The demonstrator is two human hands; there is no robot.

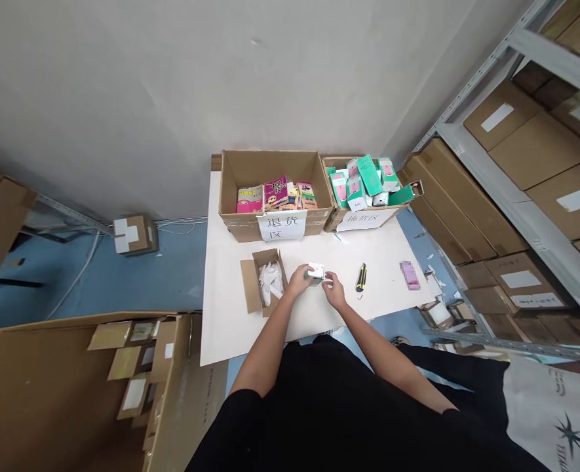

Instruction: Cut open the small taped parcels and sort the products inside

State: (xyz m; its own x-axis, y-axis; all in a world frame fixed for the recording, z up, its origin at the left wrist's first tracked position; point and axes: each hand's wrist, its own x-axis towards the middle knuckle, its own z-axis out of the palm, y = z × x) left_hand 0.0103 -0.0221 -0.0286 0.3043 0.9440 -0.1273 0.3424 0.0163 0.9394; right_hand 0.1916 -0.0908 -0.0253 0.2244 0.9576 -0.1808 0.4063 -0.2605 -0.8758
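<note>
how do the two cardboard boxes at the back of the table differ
The left brown cardboard box is bigger, with pink and yellow packs low inside; the right brown cardboard box is heaped past its rim with green cartons. Both are open-topped with white paper labels.

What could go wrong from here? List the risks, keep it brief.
1. The utility knife lies close beside the right hand. A sideways reach might catch it, and whether its blade is out cannot be seen.
2. The green boxes heap above the rim of their carton and might slide off.
</note>
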